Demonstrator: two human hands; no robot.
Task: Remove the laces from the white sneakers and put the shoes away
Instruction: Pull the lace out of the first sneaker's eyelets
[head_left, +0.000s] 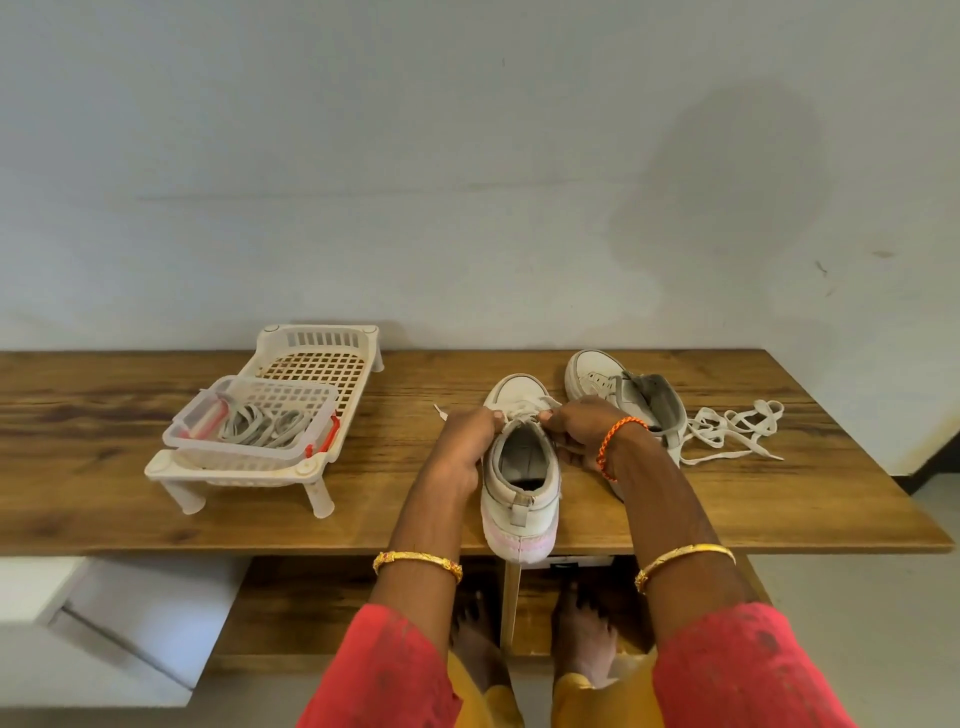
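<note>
A white sneaker stands in the middle of the wooden table, heel toward me and jutting over the front edge. My left hand grips its left side, fingertips at the lace over the tongue. My right hand holds the right side and pinches the same lace. One lace end trails left on the table. The second white sneaker lies behind my right hand, partly hidden by my wrist. Its loose lace lies in loops to its right.
A white plastic rack on short legs stands at the left. A clear basket with several grey laces sits on its near end. A wall rises right behind the table. My bare feet show under the table.
</note>
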